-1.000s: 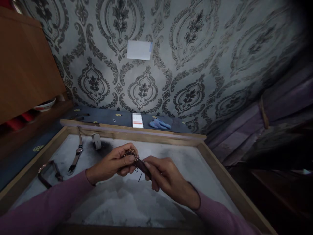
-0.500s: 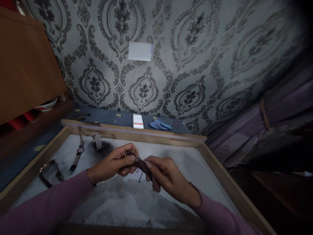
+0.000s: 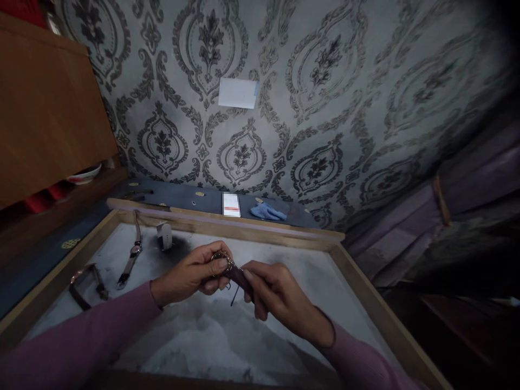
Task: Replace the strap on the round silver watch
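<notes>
Wristwatch (image 3: 234, 271) is pinched by left fingers (image 3: 209, 268) and right fingers (image 3: 260, 286) (these on its strap), inside tray edges (image 3: 284, 229).

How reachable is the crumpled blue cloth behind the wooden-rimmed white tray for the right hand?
Probably not without letting go: the right hand holds the dark-brown strap of the gold-rimmed round watch. Otherwise the way looks open, with only the wooden rim between hand and cloth.

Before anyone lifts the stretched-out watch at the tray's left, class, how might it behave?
The watch would probably flex along its strap, which looks thin. Stretched out, it seems unlikely to roll. Its wider round case may weigh down the middle.
</notes>
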A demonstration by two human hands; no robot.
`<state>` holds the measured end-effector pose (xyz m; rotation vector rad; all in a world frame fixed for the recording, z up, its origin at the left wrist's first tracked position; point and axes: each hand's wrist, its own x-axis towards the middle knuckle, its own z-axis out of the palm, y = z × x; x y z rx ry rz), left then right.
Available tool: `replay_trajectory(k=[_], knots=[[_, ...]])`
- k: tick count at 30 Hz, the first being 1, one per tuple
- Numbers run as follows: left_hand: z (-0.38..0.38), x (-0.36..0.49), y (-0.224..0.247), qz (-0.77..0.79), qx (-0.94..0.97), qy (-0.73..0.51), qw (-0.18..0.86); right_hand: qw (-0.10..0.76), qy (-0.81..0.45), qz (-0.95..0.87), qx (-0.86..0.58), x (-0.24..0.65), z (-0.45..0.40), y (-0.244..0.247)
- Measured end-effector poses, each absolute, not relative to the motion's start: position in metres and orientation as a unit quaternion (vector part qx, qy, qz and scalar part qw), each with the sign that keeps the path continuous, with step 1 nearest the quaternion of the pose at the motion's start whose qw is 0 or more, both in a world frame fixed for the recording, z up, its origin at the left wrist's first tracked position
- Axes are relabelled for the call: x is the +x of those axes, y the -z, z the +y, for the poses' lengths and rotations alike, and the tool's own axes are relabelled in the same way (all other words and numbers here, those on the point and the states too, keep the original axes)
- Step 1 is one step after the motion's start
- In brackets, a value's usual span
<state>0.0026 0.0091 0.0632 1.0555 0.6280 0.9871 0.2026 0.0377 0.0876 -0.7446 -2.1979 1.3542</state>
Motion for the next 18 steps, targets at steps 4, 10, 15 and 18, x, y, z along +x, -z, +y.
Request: replay_trajectory(k=[4,10,15,18], knots=[[0.009,0.0027,-0.0625,0.281,0.473,-0.447,0.705,0.216,-0.496,-0.796,-0.272,0.2025,0.0379,-0.0882],[0.0084,0.0032,-0.064,0.277,0.47,-0.448,0.708,0.211,-0.49,-0.802,-0.267,0.2035,0.0382,-0.0895],[0.0083,0.0028,-0.0648,0.279,0.477,-0.448,0.703,0.21,-0.49,-0.805,-0.261,0.2041,0.0383,-0.0901],[0.0088,0.002,-0.0643,0.282,0.48,-0.448,0.699,0.208,-0.494,-0.804,-0.258,0.2039,0.0389,-0.0891]])
